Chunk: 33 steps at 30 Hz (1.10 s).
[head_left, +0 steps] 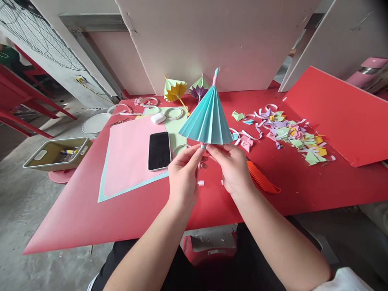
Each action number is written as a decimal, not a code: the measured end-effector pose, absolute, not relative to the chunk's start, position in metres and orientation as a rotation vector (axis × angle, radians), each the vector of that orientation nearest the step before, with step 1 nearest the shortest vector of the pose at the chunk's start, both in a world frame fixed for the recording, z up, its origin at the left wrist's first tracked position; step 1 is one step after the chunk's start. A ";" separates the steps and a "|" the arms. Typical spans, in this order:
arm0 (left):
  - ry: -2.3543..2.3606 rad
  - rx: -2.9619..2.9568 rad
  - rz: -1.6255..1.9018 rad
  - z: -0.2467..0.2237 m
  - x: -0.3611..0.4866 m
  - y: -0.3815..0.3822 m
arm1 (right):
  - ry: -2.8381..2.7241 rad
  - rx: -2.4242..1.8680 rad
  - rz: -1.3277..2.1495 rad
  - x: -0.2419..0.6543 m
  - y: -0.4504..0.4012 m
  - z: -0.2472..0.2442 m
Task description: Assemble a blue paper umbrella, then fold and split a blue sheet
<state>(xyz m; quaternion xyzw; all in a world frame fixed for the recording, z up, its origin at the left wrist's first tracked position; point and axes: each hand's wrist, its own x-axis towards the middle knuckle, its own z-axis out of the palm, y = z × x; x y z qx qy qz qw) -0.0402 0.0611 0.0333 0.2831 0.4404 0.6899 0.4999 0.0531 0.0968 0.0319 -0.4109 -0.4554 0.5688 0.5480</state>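
Note:
A pleated light-blue paper umbrella [207, 117] stands upright in front of me, half spread, with a pink and blue tip on top. Just under its canopy, my left hand [185, 169] pinches the pink stick of the umbrella. My right hand [235, 167] is closed at the same spot, its thumb and fingertips meeting at a small pale piece around the stick. Most of the stick below is hidden by my fingers. Past the right wrist lies an orange serrated tool [263, 178], partly covered by the hand.
Pink paper sheets [130, 153], a black phone [159, 151], a white earphone case [158, 118] and tape rolls [173, 113] lie left. Small umbrellas, yellow [176, 91] and purple [198, 89], stand behind. Paper scraps [291, 133] cover the right, before a red board [342, 117].

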 end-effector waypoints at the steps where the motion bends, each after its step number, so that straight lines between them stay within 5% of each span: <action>1: 1.064 0.688 1.670 0.033 -0.040 0.061 | -1.074 -0.966 1.369 0.053 0.097 0.032; 17: 0.964 0.656 1.613 0.031 -0.045 0.066 | -1.093 -0.754 1.693 0.059 0.097 0.039; 27: 1.002 0.722 1.748 0.031 -0.044 0.065 | -1.054 -0.822 1.360 0.050 0.094 0.032; 33: 1.017 0.718 1.751 0.030 -0.043 0.065 | -1.022 -0.772 1.563 0.052 0.096 0.035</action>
